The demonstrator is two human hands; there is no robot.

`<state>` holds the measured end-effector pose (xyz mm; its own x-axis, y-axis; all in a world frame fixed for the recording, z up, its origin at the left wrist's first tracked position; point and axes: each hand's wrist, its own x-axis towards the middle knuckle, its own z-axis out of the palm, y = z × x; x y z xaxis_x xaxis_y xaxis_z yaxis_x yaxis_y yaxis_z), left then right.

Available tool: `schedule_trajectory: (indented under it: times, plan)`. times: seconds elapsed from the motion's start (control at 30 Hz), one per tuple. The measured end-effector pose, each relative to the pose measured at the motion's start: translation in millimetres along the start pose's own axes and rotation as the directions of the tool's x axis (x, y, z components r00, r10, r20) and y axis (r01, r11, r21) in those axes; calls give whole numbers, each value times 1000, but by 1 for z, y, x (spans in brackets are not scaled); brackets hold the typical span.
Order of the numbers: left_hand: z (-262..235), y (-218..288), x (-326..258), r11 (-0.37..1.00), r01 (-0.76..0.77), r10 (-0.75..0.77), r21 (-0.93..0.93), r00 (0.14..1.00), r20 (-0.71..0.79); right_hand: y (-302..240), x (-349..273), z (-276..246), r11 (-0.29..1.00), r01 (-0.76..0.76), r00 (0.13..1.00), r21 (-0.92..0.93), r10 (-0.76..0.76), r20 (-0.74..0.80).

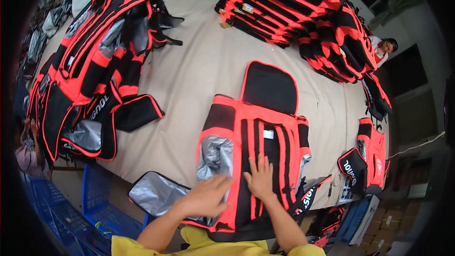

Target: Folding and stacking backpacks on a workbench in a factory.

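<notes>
Far left of the beige counter (189, 76) there's a heap of red and black bags (90, 66). Front and centre, one red and black backpack (256, 132) lies flat. Left hand (206, 195) is spread flat on its silver lining panel (215, 156), right hand (259, 178) open, fingers splayed, pressing the black middle. Another stacked pile (303, 9) sits back right.

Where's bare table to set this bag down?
The widest bare patch of table lies between the left pile of bags, the far stack and the bag under both hands. A narrower strip runs right of it. The edges are crowded.
</notes>
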<state>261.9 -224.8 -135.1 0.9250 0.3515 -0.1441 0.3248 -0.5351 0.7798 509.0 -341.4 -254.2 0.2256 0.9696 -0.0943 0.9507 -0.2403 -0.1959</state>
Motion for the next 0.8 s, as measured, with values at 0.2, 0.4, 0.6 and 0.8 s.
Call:
schedule_trajectory:
  times: [0.2, 0.4, 0.6, 0.8]
  plan:
    - [21, -90, 192, 807, 503, -223, 310, 745, -629, -12, 8, -8, 999, 14, 997, 47, -11, -77]
    - [74, -152, 205, 700, 550, -225, 456, 775, -590, 96, 101, -47, 900, -208, 959, 384, 264, -99]
    - [79, -152, 212, 698, 545, -262, 465, 799, -542, 229, 215, -16, 965, -252, 943, 74, 262, -207]
    - [75, -151, 208, 699, 564, -298, 440, 789, -537, 170, 263, -2, 991, -116, 989, 67, 122, -89]
